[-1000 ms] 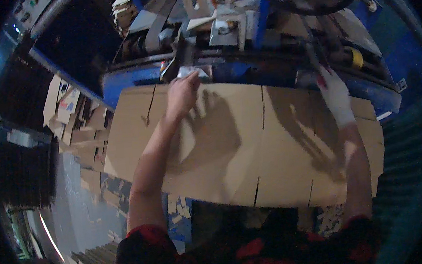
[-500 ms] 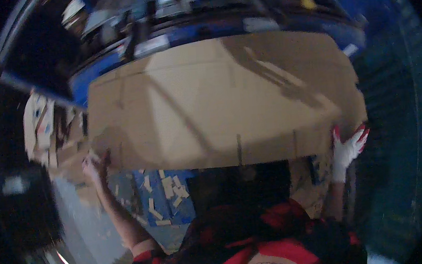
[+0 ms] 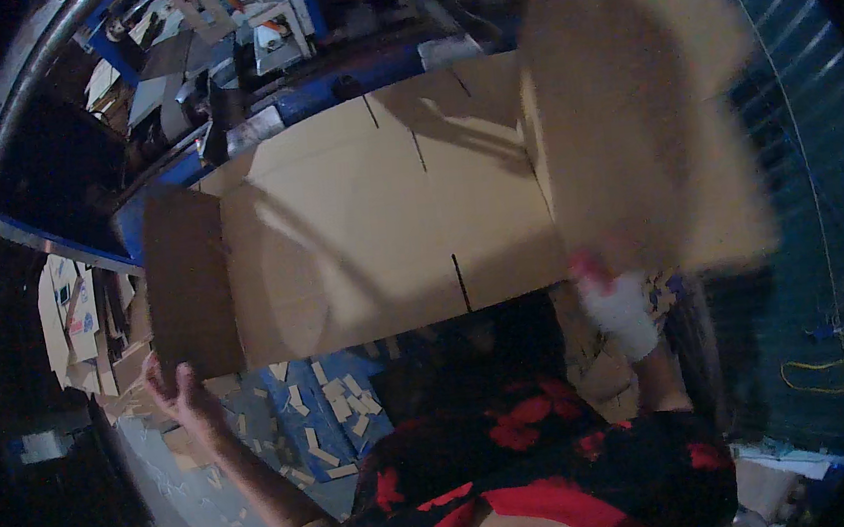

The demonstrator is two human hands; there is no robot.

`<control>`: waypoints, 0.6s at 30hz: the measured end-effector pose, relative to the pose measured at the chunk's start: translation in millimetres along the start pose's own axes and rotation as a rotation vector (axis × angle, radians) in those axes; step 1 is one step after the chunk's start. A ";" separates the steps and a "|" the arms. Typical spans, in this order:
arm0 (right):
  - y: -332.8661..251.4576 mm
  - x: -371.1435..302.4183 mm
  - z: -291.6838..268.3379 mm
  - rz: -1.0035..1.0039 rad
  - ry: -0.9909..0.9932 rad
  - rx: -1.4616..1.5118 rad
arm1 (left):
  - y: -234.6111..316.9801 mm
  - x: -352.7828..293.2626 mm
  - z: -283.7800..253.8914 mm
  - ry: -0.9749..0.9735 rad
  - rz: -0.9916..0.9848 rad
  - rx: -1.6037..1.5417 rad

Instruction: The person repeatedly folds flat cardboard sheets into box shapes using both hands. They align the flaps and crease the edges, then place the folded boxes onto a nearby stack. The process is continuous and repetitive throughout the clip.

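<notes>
So the big cardboard sheet (image 3: 388,216) is sitting mid-frame, stretched out between the person's two hands and a little above them. Left hand (image 3: 182,390) is bare, down at the lower left, right at the bottom corner of the folded-up left panel (image 3: 188,284). Thumb and fingers are half curled and spread apart, touching that corner, but can't really tell if it's a proper pinch. Right hand (image 3: 619,308) is in a white glove with red fingertips, right of centre, by the bottom edge of the tall right panel (image 3: 622,136). It's pretty blurry, so no telling whether it's open or closed on the board.

Compared with half a second ago, the sheet was way flatter and the gloved fingers were fanned out at its right end. Now both end panels are bent up, the right one smeared by motion, and that glove has moved inward.

Further out: black-and-red top (image 3: 537,434) along the bottom, with a blue surface (image 3: 306,434) left of it littered with little cardboard scraps (image 3: 354,402). Piled cardboard pieces (image 3: 76,329) at far left, blue machine beam (image 3: 346,87) up top, green corrugated wall (image 3: 810,220) and a yellow cord (image 3: 818,366) at right.
</notes>
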State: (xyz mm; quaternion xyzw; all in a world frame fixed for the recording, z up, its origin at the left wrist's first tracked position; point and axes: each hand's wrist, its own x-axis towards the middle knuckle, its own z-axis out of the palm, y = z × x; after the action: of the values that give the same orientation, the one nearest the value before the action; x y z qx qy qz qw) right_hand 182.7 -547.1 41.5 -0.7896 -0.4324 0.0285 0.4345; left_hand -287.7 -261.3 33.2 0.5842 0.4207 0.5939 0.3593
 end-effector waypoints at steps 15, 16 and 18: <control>7.5 214.4 116.9 -0.666 -0.375 -0.766 | -62.8 85.1 209.1 -0.431 0.646 0.757; -3.5 225.2 116.0 -0.657 -0.396 -0.757 | -65.0 92.7 216.9 -0.417 0.632 0.755; 2.3 251.6 131.2 -0.665 -0.352 -0.694 | -70.8 113.7 231.3 -0.409 0.635 0.754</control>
State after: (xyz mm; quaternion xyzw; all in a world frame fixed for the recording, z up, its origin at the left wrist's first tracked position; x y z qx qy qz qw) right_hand 286.1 -282.8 41.6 -0.6904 -0.7108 -0.1237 0.0530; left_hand -68.7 -110.9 4.2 0.8752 0.3287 0.3550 0.0020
